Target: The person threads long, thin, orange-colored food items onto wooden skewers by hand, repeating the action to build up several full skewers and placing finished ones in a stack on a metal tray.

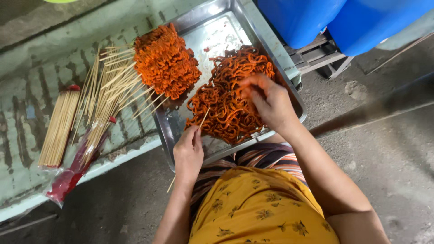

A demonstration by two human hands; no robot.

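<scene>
Both hands (188, 153) (270, 103) skewering strips (226, 108).

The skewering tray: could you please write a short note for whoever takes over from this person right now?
Left hand: holds one bamboo skewer, tip at the loose pile.
Right hand: fingers in the loose orange strips, picking at them.
Metal tray: holds both piles.
Done: a stack of finished skewers lies at the tray's left end, sticks overhanging.
Left: the loose pile; spare skewers lie bundled on the bench.
</scene>
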